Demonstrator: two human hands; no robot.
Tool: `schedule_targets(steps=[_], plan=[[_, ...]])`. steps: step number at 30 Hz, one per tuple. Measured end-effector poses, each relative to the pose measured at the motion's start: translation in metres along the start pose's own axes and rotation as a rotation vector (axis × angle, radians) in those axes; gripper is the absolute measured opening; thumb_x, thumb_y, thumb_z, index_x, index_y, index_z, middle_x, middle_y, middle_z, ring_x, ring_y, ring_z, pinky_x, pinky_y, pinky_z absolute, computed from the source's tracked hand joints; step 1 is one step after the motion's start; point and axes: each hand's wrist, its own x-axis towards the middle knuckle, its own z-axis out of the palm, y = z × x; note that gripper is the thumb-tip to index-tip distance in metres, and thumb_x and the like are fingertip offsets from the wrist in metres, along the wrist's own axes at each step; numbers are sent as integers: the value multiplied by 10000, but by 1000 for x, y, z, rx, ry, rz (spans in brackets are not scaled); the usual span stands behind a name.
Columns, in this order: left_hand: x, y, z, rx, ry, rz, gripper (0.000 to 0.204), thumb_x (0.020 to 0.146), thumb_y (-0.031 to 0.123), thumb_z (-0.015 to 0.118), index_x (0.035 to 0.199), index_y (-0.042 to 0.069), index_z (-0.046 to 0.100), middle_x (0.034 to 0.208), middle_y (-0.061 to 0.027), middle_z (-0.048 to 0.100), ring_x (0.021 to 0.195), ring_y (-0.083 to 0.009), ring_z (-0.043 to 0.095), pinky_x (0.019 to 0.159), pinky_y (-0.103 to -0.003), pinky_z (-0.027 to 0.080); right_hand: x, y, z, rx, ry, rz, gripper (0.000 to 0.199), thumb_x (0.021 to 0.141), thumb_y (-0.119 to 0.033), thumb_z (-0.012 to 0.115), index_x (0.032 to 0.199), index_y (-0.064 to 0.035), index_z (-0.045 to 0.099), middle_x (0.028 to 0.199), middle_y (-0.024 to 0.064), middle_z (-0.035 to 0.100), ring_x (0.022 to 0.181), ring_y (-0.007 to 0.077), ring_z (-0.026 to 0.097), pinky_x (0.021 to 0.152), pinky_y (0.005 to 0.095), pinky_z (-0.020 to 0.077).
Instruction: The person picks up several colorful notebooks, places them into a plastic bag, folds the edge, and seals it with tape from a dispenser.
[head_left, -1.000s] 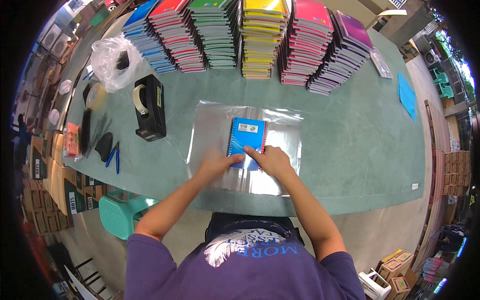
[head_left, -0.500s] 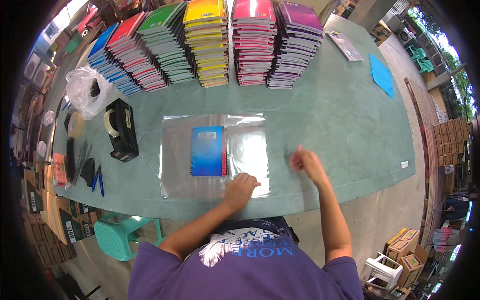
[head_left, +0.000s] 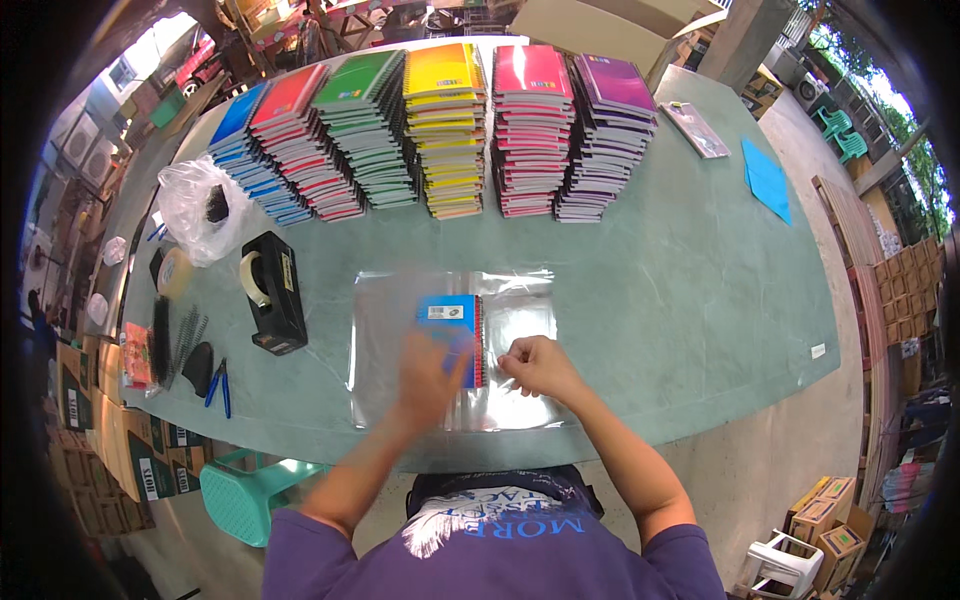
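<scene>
A blue spiral notebook [head_left: 458, 326] lies on a clear plastic sheet [head_left: 524, 300] spread on the green table. Its coil edge is on the right side, and a small white label sits near the top of its cover. My left hand [head_left: 428, 375] is over the notebook's lower left part, smeared by motion, so its fingers cannot be made out. Just right of the coil, my right hand [head_left: 545, 368] is over the sheet's right half with its fingers curled together. Whether it pinches the plastic cannot be seen.
Tall notebook stacks, including a yellow stack [head_left: 443, 130], line the table's far side. On the left are a black tape dispenser [head_left: 272, 295], a plastic bag [head_left: 205, 215], blue-handled pliers [head_left: 218, 388] and loose coils [head_left: 188, 340]. A blue sheet [head_left: 767, 182] lies far right.
My right hand has come in from the right to beside the notebook's coil. My left hand has moved left and up from the sheet's lower edge onto the notebook. The view has shifted slightly.
</scene>
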Motion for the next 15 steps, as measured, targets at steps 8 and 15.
schedule_targets(steps=[8,15], plan=[[13,-101,37,36,29,-252,397,825,362,596,1056,39,573,1026,-177,560,969,-334,510,825,-419,405,24,-32,68,-537,95,-344,215,774,-210,523,691,-21,581,644,167,608,600,337,600,587,428,481],[41,-57,14,280,-109,-74,418,783,315,638,1122,82,564,1140,-159,510,963,-357,501,840,-458,396,21,-25,96,-733,254,-163,218,777,-222,550,830,-12,561,661,178,615,634,349,632,587,464,514]])
